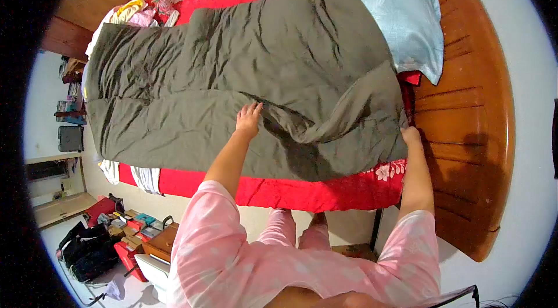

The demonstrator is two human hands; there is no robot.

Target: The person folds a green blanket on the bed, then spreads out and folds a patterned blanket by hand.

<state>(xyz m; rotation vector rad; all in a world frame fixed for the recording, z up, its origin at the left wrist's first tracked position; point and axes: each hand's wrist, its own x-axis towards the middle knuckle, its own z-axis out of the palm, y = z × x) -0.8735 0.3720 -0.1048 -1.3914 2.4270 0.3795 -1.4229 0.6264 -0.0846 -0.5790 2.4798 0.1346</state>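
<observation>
A rumpled grey-green fabric blanket (250, 69) lay beside the curved brown wooden headboard (465, 113). The left hand (248, 122), open, touched the blanket well away from the headboard; the right hand (411, 136) gripped the blanket's edge near the headboard.

The blanket (261, 58) is plain grey-green; under it, a red sheet (290, 193) with pale flowers; beside it, a light-blue pillow (395, 11) and orange-brown headboard (465, 98).
</observation>
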